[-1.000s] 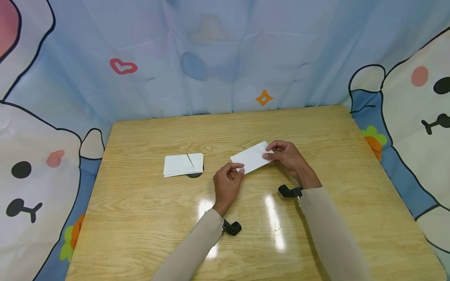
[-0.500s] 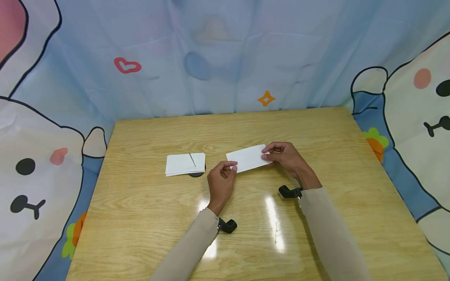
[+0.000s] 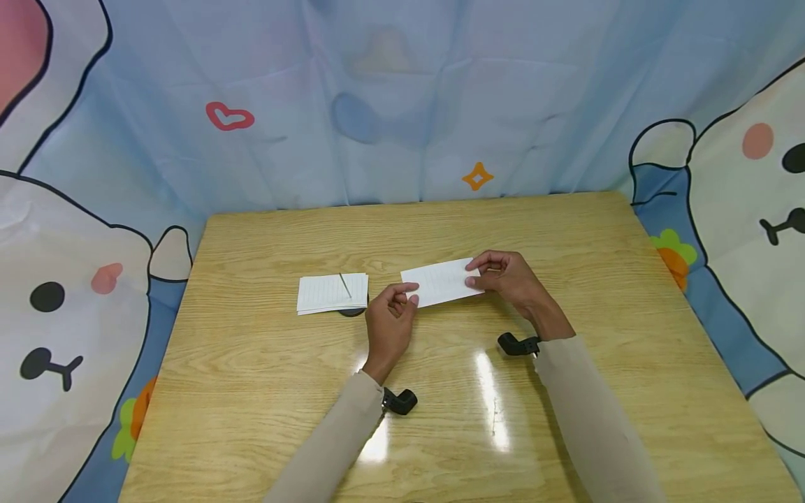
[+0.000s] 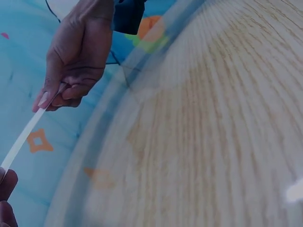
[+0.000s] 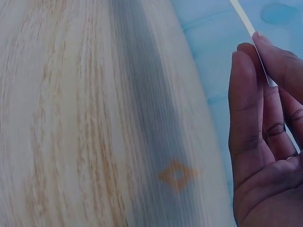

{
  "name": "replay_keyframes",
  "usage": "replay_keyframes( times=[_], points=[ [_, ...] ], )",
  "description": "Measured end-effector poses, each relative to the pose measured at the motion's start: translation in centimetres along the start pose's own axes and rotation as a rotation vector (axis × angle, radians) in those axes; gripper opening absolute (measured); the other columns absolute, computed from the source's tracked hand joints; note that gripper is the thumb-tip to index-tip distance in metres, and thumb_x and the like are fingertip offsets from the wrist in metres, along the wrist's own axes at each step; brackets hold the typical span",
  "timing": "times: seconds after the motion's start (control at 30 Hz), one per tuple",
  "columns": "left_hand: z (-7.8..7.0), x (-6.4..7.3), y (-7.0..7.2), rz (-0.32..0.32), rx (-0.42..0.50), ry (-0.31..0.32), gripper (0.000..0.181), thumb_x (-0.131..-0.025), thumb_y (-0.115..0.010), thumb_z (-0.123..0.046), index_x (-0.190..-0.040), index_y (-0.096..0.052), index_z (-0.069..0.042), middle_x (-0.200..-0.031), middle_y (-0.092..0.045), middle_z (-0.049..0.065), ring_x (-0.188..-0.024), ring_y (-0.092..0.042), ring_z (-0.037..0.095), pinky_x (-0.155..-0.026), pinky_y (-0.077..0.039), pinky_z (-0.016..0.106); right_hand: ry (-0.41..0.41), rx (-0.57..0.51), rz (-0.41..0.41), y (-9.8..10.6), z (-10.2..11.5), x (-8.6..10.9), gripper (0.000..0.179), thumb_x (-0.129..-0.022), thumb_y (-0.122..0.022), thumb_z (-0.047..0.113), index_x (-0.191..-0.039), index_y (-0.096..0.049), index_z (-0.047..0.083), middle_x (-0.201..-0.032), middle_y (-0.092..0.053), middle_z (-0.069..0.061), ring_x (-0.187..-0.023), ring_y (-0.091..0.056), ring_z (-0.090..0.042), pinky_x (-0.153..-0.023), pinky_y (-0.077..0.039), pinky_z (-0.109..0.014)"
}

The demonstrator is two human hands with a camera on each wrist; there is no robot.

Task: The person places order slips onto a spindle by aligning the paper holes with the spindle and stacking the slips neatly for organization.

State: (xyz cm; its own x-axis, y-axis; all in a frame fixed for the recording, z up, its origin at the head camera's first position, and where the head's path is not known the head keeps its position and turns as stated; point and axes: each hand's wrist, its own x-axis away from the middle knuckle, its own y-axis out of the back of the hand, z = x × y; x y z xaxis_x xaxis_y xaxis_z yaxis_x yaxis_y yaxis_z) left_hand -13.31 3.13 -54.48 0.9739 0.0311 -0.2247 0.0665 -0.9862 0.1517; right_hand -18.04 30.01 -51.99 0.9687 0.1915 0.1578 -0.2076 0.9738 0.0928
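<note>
A white card (image 3: 442,283) with faint ruled lines is held up between my two hands over the middle of the table. At its near left corner my left hand (image 3: 388,334) pinches it between thumb and fingers. The right hand (image 3: 512,283) pinches its right edge, thumb on the near face. Both wrist views show the card almost edge-on: a thin white strip (image 4: 23,137) in the left one, a pale strip (image 5: 244,18) in the right. Only fingertips (image 4: 6,187) of the left hand show in the left wrist view.
Left of my hands lies a small stack of white lined cards (image 3: 322,296) on the wooden table (image 3: 251,391). A thin dark stick or line (image 3: 345,285) crosses its top. Part of a black round thing (image 3: 352,313) shows underneath. A cartoon-print curtain (image 3: 402,105) surrounds the table.
My left hand has shifted left, and the card has turned from slanting to nearly level. Its ruled lines now show faintly. The right hand has hardly moved.
</note>
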Motion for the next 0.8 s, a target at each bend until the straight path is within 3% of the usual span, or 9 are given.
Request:
replay_keyframes(
  times=[0.33, 0.8],
  points=[
    [-1.1, -0.3, 1.3, 0.034, -0.017, -0.015, 0.02, -0.098, -0.073, -0.007, -0.115, -0.08, -0.014, -0.088, -0.066, 0.008, -0.074, -0.056, 0.012, -0.067, -0.046, 0.021, 0.073, 0.031, 0.007, -0.7, 1.1, 0.4, 0.027, -0.091, -0.084, 0.007, -0.115, -0.075, -0.001, -0.096, -0.064, -0.001, -0.079, -0.072, -0.013, -0.076, -0.063, -0.032],
    [-2.6, -0.7, 3.1, -0.01, -0.073, -0.099, 0.022, -0.097, -0.073, -0.005, -0.115, -0.08, -0.014, -0.082, -0.065, 0.007, -0.069, -0.051, 0.012, -0.057, -0.037, 0.021, 0.097, 0.081, 0.0, -2.1, 2.6, 0.0, 0.027, -0.09, -0.086, 0.013, -0.114, -0.076, 0.003, -0.09, -0.066, -0.002, -0.077, -0.071, -0.016, -0.079, -0.063, -0.04]
  ],
)
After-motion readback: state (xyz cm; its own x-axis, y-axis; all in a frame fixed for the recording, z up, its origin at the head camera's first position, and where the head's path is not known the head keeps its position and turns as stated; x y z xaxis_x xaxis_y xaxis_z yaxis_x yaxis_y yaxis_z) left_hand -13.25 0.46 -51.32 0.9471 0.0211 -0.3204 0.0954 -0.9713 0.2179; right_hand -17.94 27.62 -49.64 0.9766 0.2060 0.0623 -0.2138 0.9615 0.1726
